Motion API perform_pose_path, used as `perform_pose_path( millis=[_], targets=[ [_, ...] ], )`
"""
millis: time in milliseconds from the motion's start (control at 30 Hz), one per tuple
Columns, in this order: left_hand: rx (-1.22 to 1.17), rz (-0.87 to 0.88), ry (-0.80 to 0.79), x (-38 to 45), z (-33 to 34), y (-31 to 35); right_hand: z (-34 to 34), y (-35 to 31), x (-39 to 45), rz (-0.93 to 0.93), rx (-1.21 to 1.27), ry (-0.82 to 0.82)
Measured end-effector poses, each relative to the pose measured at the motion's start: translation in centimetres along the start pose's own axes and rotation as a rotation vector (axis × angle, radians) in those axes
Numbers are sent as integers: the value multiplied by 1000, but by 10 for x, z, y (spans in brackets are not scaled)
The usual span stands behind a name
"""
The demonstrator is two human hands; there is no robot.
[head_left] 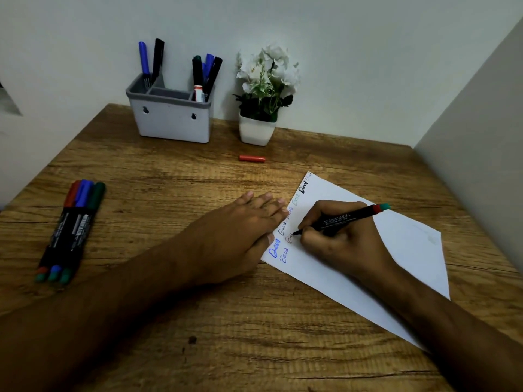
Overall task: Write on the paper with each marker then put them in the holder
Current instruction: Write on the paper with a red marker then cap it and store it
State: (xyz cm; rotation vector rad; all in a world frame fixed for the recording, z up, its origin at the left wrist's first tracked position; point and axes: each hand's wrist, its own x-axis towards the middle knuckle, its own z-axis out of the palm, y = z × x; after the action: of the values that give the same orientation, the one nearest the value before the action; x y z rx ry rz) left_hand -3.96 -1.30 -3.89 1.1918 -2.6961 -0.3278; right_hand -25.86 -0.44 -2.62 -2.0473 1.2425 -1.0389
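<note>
Two hands are over a wooden counter [198,176] set in a corner of pale walls. Right hand [339,244] grips one black marker [342,219], fingers curled round the barrel, tip touching the paper [402,250] beside a row of handwritten words; the marker's rear end, red and teal, points up and right. Left hand [235,236] lies flat, fingers straight, pressing the paper's left edge. One red cap [252,158] lies loose beyond the paper. Three capped markers [70,227] lie side by side at the counter's left, well apart from the paper. One grey holder [172,120] stands at the back against the wall: two markers in its left compartment, several in its right, exact count unclear. One white pot of flowers [261,108] stands just beside the holder.
</note>
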Motion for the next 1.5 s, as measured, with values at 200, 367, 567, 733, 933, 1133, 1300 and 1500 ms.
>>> perform_pose_path(
  millis=[200, 367, 567, 733, 933, 1133, 1300, 1500],
  targets=[
    [4, -4, 0, -1, -1, 1, 0, 0, 0, 22, 16, 12],
    [5, 5, 6, -1, -1, 1, -1, 1, -1, 12, -1, 4],
    [-16, -2, 11, 0, 1, -1, 0, -1, 2, 22, 10, 7],
    [-16, 8, 32, 0, 2, -2, 0, 0, 1, 52, 11, 11],
    [-37, 11, 59, 2, 3, -4, -3, -2, 0, 141, 146, 69],
    [-67, 3, 84, 5, -8, -5, -2, -8, 9, 253, 264, 28],
    [23, 17, 106, 8, -20, 4, -6, -20, 18, 283, 364, 61],
    [79, -53, 143, 29, -39, -5, -14, -29, 30, 371, 453, 151]
  ],
)
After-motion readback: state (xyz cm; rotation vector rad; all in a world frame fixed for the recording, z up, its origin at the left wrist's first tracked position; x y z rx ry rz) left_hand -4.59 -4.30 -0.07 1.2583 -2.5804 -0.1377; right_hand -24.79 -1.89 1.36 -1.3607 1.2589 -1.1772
